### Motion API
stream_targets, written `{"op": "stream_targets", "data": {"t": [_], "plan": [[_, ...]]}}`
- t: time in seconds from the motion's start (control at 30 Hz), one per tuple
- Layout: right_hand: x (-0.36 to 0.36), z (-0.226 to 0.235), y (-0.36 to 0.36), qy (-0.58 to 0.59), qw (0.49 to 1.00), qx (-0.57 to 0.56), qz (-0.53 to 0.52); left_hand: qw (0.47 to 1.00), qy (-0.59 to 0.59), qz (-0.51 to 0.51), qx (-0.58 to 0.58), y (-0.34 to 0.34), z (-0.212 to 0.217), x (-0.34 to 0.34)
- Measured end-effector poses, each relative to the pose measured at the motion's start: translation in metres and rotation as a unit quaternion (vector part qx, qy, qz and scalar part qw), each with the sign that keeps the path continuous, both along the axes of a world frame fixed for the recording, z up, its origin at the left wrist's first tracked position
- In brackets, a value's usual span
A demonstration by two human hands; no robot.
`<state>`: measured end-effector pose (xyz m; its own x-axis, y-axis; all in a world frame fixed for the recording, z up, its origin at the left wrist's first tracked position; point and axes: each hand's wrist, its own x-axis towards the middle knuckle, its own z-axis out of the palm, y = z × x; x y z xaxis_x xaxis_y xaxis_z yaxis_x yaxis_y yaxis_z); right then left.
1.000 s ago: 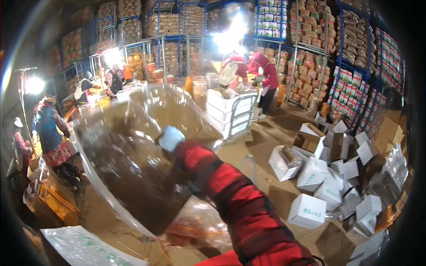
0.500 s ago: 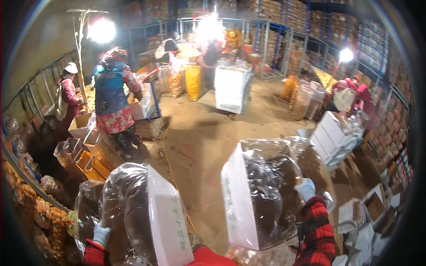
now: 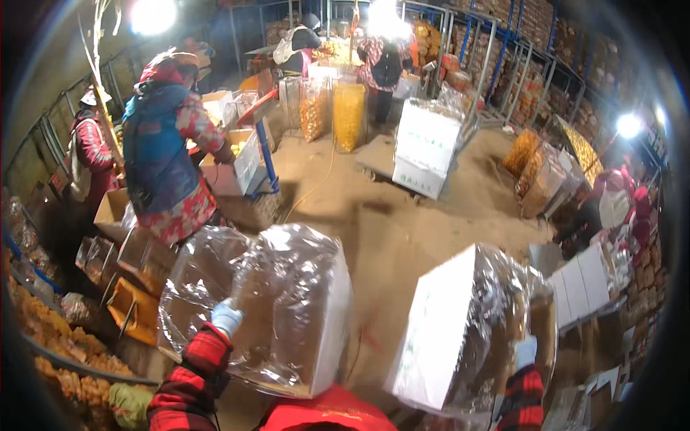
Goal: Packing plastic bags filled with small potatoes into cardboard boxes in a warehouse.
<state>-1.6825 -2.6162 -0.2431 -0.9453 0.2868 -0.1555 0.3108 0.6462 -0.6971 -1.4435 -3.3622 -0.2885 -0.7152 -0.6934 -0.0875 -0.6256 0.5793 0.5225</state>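
In my left hand [image 3: 227,317], in a pale blue glove, the fingers are closed on the near edge of an open cardboard box [image 3: 333,320]. Clear plastic film [image 3: 208,269] lines this box and hangs over its rim; its outer side is white. On the right, a second white box [image 3: 434,327] with the same clear lining is tilted, its opening toward the right. My gloved right hand [image 3: 525,352] grips that box at its right-hand flap. Plastic partly covers both grips. The two boxes hang apart, one on each side of my body.
A co-worker in a blue vest [image 3: 162,144] stands ahead on the left by a box on a blue-framed stand [image 3: 267,161]. Stacked white boxes [image 3: 424,147] sit on a low cart ahead. Orange mesh sacks [image 3: 350,118] stand behind, and more white boxes [image 3: 583,287] lean at right.
My view has turned left and moved nearer to the co-worker in the vest. The left box has swung inward, its opening now showing more; the right box has shifted right and lower.
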Motion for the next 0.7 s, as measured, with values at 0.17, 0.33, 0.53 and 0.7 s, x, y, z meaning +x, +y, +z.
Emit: {"op": "stream_targets", "data": {"t": [0.17, 0.33, 0.53, 0.7], "plan": [[-0.075, -0.057, 0.032, -0.049, 0.985, 0.161, -0.025, 0.993, -0.117, -0.004, 0.002, -0.007, -0.053, -0.205], [-0.150, -0.072, -0.019, -0.103, 0.984, 0.120, -0.083, 0.991, -0.122, -0.022, 0.052, -0.061, -0.130, -0.383], [-0.213, -0.121, -0.043, -0.141, 0.972, 0.180, -0.059, 0.989, -0.147, 0.002, 0.024, -0.141, -0.259, -0.513], [-0.245, -0.121, -0.103, -0.152, 0.970, 0.097, -0.162, 0.980, -0.192, 0.025, 0.055, -0.182, -0.340, -0.586]]}}
